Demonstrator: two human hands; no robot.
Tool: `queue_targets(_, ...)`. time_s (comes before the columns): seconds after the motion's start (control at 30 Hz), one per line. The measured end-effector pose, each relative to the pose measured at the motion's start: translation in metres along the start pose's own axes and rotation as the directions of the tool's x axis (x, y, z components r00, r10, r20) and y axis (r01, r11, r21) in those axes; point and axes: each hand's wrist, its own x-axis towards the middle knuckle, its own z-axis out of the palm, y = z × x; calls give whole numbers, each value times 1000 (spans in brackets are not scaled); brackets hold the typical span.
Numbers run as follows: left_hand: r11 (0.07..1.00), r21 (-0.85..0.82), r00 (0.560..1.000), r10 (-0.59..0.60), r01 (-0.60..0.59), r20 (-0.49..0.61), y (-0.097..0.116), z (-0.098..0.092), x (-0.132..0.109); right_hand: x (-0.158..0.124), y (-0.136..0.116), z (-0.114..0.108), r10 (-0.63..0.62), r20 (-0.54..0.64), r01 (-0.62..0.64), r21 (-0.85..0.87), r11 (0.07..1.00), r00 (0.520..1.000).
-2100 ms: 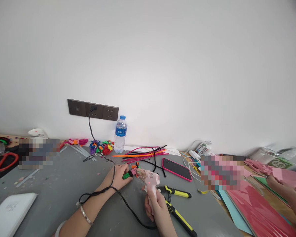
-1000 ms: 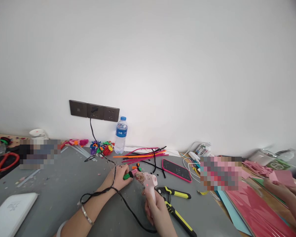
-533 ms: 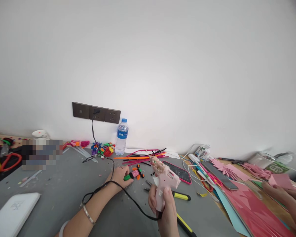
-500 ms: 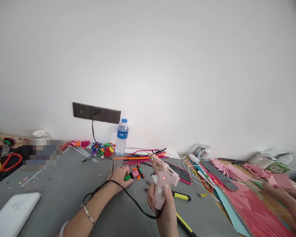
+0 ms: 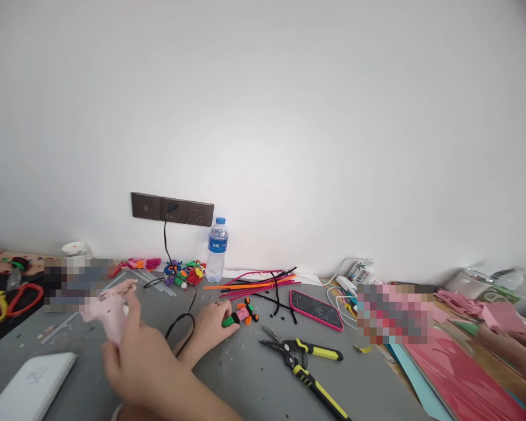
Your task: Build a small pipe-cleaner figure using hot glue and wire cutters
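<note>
My right hand (image 5: 134,356) grips a pale pink hot glue gun (image 5: 109,316), crossed over my left forearm on the left side of the table. Its nozzle end is crusted with brownish glue. A black cord (image 5: 188,318) loops near my wrists and runs up to a wall socket. My left hand (image 5: 214,321) rests on the grey table, fingers closed around a small pipe-cleaner figure (image 5: 241,316) in green, pink, orange and black. Part of the figure is hidden by my fingers.
Yellow-black pliers (image 5: 298,354) lie open at the right, below a pink-cased phone (image 5: 316,310). Pipe cleaners (image 5: 254,285) and a water bottle (image 5: 218,248) are by the wall. A white power bank (image 5: 30,386) sits front left. Another person's hands (image 5: 508,345) hold pink paper at far right.
My right hand has carried the glue gun from right of centre across to the left, over my left arm. The pliers are now uncovered. My left hand stays on the figure.
</note>
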Motion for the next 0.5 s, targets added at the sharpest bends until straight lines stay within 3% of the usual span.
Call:
queue_targets(0.17,997,-57,999,48,-49,-14,-6,2,0,45,5,26,209,154,-184,-162,969,966)
queue_targets(0.27,996,-66,999,54,-55,-8,-6,1,0,54,14,30,266,169,-231,-202,952,949)
queue_targets(0.4,996,-69,999,50,-50,-2,-3,-4,-1,33,19,22,180,98,-152,-244,958,979)
queue_targets(0.5,997,-71,999,43,-42,15,-1,-6,0,0,15,-1,75,-22,-78,-222,972,997)
